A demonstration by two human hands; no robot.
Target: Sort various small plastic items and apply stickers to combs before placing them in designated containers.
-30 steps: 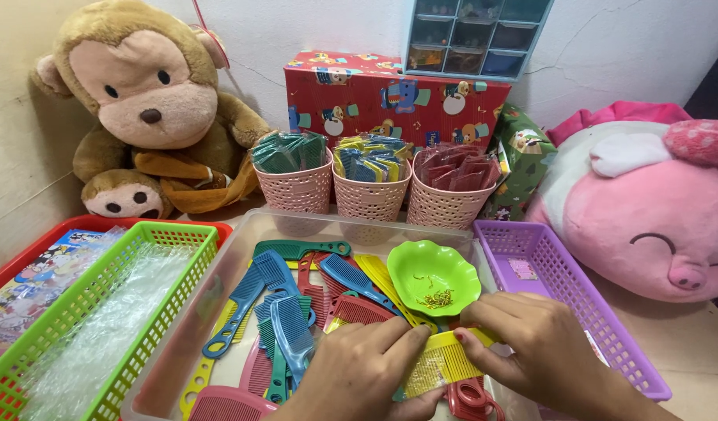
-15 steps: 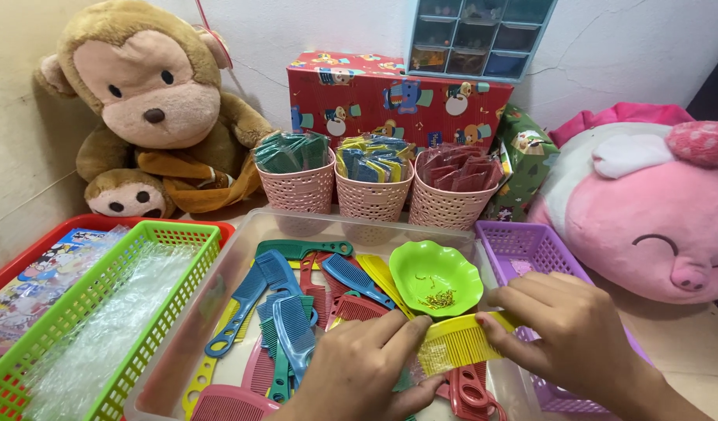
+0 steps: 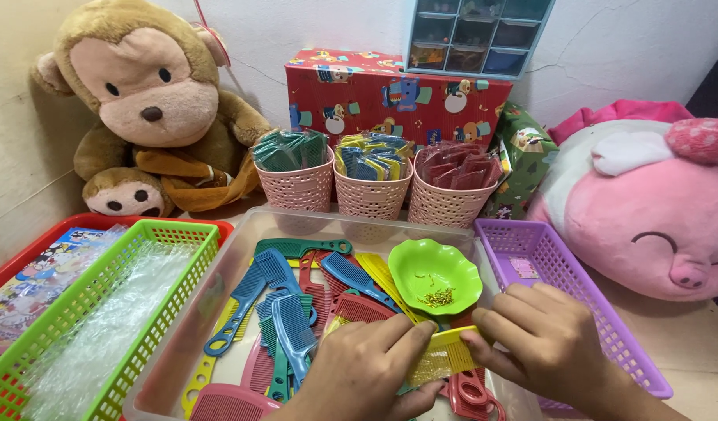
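Hands both pinch yellow comb (image 3: 446, 357): left hand (image 3: 370, 370) closed on its left end, right hand (image 3: 547, 343) on right end, above clear bin (image 3: 242, 249) of combs, just below green bowl (image 3: 434, 274).

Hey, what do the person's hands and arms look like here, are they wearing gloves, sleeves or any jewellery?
Both hands are bare: no gloves, and no rings show on the left hand or the right hand. The wrists that show carry no watch, bracelet or sleeve cuff. Nails look short and unpainted. The forearms run out of frame.
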